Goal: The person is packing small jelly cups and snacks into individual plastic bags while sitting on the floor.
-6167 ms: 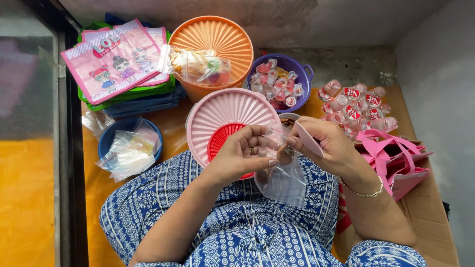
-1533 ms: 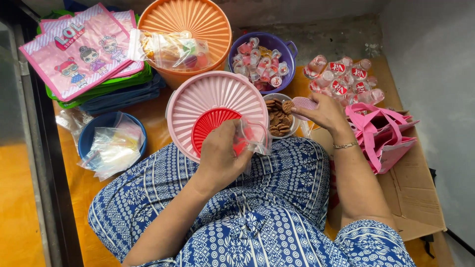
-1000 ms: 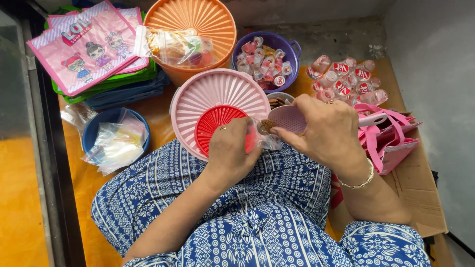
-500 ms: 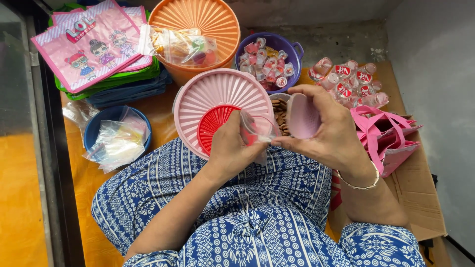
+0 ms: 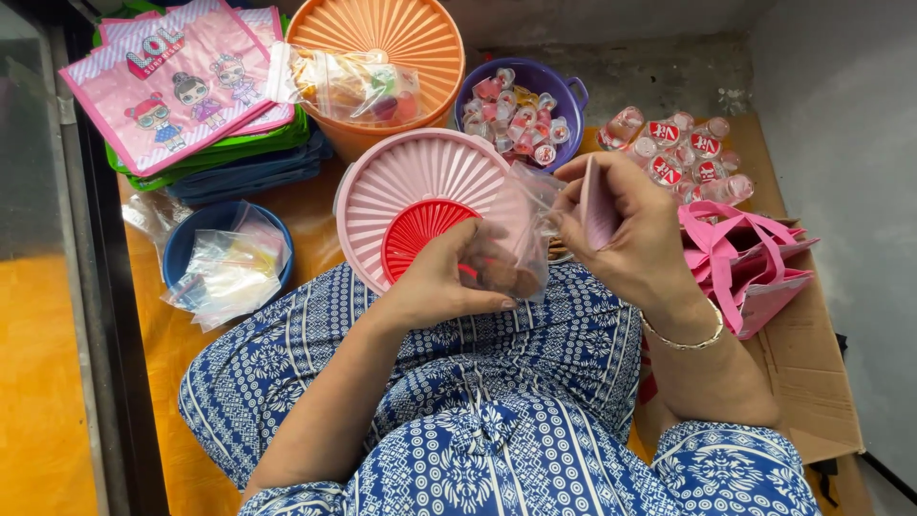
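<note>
Head view: at centre, the left hand pinches a clear plastic bag of brown snacks over the pink ribbed lid. The right hand, at 3 o'clock of the bag, grips a pale pink scoop and the bag's edge. Pink cartoon-print bags lie at 10 o'clock.

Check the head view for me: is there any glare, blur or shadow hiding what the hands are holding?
Head view: soft, even daylight with no hard shadows; left hand and right hand are sharp, without motion blur. The clear plastic bag between them shows faint sheen, so its brown contents read only roughly. The left edge falls into dark shadow, and the frame bends slightly at the corners.
</note>
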